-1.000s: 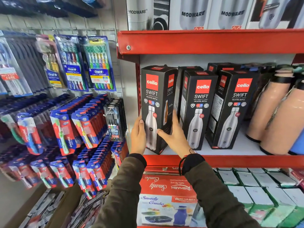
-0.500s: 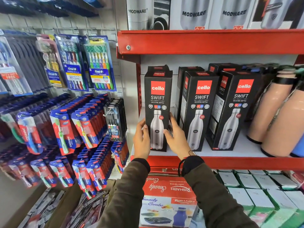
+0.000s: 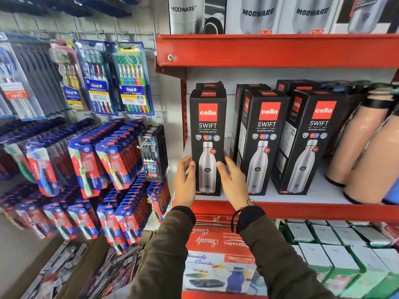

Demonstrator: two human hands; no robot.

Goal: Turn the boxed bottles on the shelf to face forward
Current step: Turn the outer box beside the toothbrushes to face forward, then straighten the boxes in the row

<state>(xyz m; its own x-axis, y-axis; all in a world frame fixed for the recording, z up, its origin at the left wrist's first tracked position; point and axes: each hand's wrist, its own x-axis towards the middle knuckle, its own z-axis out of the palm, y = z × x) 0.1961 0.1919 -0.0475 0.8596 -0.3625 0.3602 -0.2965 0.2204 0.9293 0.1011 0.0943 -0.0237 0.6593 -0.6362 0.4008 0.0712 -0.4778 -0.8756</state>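
Observation:
Three black boxed bottles stand in the front row of the red shelf (image 3: 302,210). The leftmost box (image 3: 207,126) shows its front face squarely, and I grip it low down between both hands: my left hand (image 3: 184,183) on its left edge, my right hand (image 3: 234,183) on its right edge. The middle box (image 3: 262,143) and the right box (image 3: 311,143) are turned at an angle, each showing its front and its left side panel. More black boxes stand behind them.
Two peach flasks (image 3: 364,152) lean at the shelf's right end. Toothbrush packs (image 3: 95,76) hang on the wall panel to the left. Silver-printed boxes (image 3: 257,14) sit on the shelf above; a red carton (image 3: 216,255) and small white-topped boxes lie below.
The leftmost box has been rotated from an angled pose to face straight forward, with both hands staying on its lower sides.

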